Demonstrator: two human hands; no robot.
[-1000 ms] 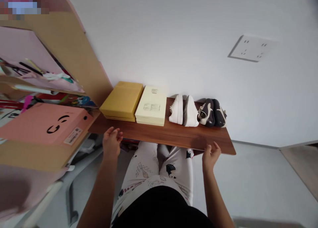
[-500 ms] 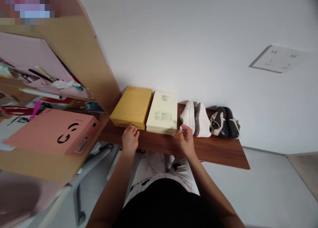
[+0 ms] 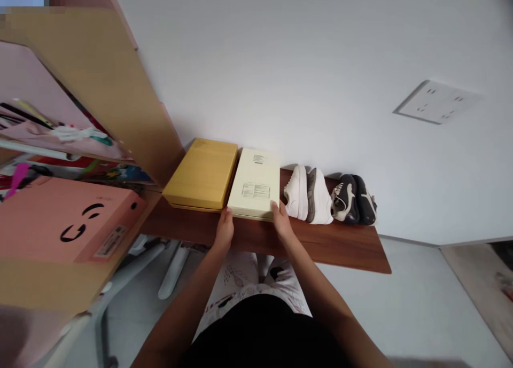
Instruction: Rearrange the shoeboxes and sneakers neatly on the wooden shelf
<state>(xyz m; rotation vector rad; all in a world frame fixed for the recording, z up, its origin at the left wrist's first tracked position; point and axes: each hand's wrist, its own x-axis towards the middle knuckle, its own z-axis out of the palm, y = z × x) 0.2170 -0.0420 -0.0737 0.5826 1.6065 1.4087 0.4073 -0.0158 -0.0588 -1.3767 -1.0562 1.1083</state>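
Note:
A flat cream box [image 3: 257, 178] with printed labels on its lid lies on the brown wooden board [image 3: 344, 245]. At its front left corner is my left hand [image 3: 225, 228], fingertips against the edge. My right hand [image 3: 282, 220] grips the front right corner, thumb on the lid and fingers along the side. Both hands together hold the box, which still rests on the board. Just left of it is a yellow box [image 3: 204, 173]. To its right, close to my right hand, stands a pair of white sneakers [image 3: 297, 192].
Black sneakers [image 3: 352, 197] stand farther right on the board, along the white wall. At left a pink box [image 3: 80, 213] lies on a wooden desk [image 3: 48, 274] with metal legs. A socket plate [image 3: 436, 102] is on the wall at right.
Both hands have moved onto the cream box's front corners. The left came over from in front of the yellow box, the right from beside the white sneakers. The view has shifted slightly right.

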